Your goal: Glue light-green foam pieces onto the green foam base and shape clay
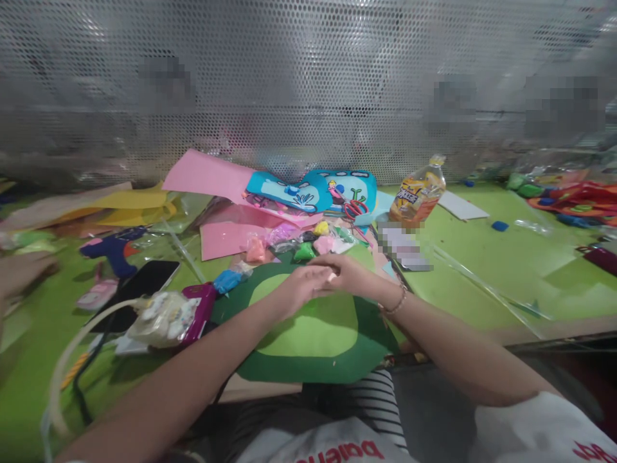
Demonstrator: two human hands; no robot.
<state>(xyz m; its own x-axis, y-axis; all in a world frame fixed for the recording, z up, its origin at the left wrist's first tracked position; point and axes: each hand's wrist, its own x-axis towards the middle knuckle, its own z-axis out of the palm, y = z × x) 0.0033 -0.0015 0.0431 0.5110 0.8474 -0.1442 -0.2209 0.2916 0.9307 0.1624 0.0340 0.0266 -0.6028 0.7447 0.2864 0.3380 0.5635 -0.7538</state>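
Note:
My left hand (303,287) and my right hand (348,274) meet over the green paper sheet, fingers curled against each other. A tiny pale spot shows between them; whether it is a lump of clay or a fingernail I cannot tell. Beneath lies a dark green paper shape (274,370) with a light green panel (308,331) on it. Just beyond my fingers sit small bagged lumps of soft clay: green (304,251), pink (324,244), orange (256,249) and yellow (321,227). A blue bagged lump (227,281) rests left of them.
Blue paper cutouts (284,191), pink sheets (212,173) and red-handled scissors (355,208) lie behind. A drink bottle (418,193) stands right of them. Leftward are a glue gun (113,251), a phone (159,276) and a cable (81,337). Another person's hand (26,273) is at far left.

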